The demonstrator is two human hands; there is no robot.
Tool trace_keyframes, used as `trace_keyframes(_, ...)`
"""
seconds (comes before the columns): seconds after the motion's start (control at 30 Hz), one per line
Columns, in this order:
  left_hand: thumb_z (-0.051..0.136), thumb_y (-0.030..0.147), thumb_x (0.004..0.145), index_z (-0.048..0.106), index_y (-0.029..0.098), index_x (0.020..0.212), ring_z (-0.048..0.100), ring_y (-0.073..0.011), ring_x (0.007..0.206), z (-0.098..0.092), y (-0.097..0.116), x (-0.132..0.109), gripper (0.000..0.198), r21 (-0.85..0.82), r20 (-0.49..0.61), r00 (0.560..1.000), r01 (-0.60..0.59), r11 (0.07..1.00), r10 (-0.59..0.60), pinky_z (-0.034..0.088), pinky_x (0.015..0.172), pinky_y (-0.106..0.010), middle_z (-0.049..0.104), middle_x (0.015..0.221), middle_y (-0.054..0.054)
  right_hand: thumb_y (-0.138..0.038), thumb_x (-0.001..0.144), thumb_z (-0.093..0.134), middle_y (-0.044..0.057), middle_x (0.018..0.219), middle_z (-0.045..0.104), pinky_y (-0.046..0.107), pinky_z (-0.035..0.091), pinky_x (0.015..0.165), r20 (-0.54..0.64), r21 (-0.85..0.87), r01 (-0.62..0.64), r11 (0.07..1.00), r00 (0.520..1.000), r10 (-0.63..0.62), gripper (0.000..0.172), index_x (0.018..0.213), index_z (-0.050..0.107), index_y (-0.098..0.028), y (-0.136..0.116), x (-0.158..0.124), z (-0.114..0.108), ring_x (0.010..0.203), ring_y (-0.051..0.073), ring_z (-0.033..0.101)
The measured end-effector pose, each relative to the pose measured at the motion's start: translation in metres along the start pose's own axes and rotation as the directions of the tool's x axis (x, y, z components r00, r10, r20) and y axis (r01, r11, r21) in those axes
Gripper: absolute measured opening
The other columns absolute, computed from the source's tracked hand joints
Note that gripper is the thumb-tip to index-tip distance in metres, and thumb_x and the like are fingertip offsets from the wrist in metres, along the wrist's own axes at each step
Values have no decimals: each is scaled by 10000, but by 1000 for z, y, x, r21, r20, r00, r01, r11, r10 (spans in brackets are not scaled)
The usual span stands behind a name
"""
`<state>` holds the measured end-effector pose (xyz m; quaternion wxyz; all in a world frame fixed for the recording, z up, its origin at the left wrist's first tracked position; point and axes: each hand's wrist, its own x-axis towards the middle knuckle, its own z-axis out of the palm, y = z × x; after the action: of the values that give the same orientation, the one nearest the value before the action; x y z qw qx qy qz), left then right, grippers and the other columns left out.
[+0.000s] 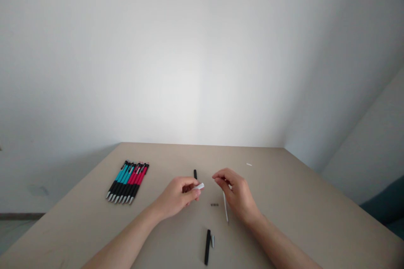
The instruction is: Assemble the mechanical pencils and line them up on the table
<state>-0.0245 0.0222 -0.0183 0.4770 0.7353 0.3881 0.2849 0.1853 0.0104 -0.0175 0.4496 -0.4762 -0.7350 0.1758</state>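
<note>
My left hand (183, 195) is closed, pinching a small white piece (198, 186) between thumb and fingers. Opposite it, my right hand (235, 191) has thumb and fingertips together; whatever they hold, if anything, is too small to make out. A thin white pen refill (226, 210) lies just below my right hand, its upper end hidden by the hand. Between the hands rests a small spring (214, 204). Behind my left hand a black pen part (195, 174) is partly hidden. Closer to me lie a black pen barrel (207, 247) and a silver pen tip (213, 241), side by side.
Several pens (128, 181) with blue or red upper barrels and black grips lie in a slanted row on the left of the beige table (78, 235). A short white strip (249, 164) lies at the back right. A wall (195, 71) borders the table's far edge.
</note>
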Motion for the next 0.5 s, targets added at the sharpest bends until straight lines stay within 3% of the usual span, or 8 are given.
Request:
trace_keyframes(0.17, 529, 364, 834, 608, 147, 754, 456, -99, 551, -1, 2, -1, 245, 27, 9, 1000, 6, 1000, -6, 323, 523, -205, 555, 654, 16, -278, 877, 509, 18, 682, 644, 213, 437, 487, 49, 68, -150, 986, 988, 147, 190, 861, 669, -178, 0, -2, 4, 489, 111, 540)
trace_keyframes(0.33, 530, 346, 830, 605, 149, 728, 432, -101, 550, -1, 5, -1, 235, 51, 7, 1000, 8, 999, -8, 299, 533, -210, 497, 607, 31, -270, 835, 587, 7, 725, 644, 199, 433, 493, 92, 105, -124, 987, 989, 115, 145, 927, 656, -181, 2, -4, 9, 535, 103, 535)
trace_keyframes(0.5, 538, 320, 822, 606, 151, 700, 395, -104, 565, -1, 7, 0, 219, 63, 18, 1000, -13, 998, 12, 264, 544, -215, 452, 587, 38, -299, 805, 652, -14, 646, 588, 204, 426, 515, 124, 74, -86, 994, 989, 76, 140, 749, 630, -172, -4, -4, 7, 544, 104, 520)
